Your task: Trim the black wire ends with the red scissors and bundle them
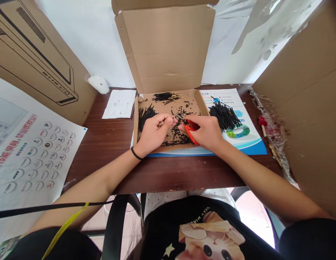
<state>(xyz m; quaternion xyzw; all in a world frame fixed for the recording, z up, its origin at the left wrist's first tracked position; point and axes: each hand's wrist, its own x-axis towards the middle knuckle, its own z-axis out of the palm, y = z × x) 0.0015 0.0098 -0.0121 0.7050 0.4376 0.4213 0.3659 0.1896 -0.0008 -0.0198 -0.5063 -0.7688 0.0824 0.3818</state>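
Note:
My right hand (pixel 208 131) is wrapped round a pair of red-handled scissors (pixel 190 134), their dark blades pointing left toward my other hand. Fingertips pinched together, my left hand (pixel 157 129) is just left of the blades; what it grips is too small to make out. Both hands are over a shallow cardboard box (pixel 168 146) strewn with short black scraps (pixel 181 134). Inside it, a bundle of black sticks (pixel 147 116) lies at the left, and black pieces with gold-coloured ends (pixel 168 96) lie at the back.
A big pile of black sticks (pixel 225 115) lies on a printed sheet (pixel 253 139) right of the box. The box lid (pixel 168 47) stands upright behind. A white paper (pixel 119 104) is at the left. Cardboard panels (pixel 303 94) wall the dark wooden table (pixel 168 175). Crumpled clear plastic (pixel 277 144) lines its right edge.

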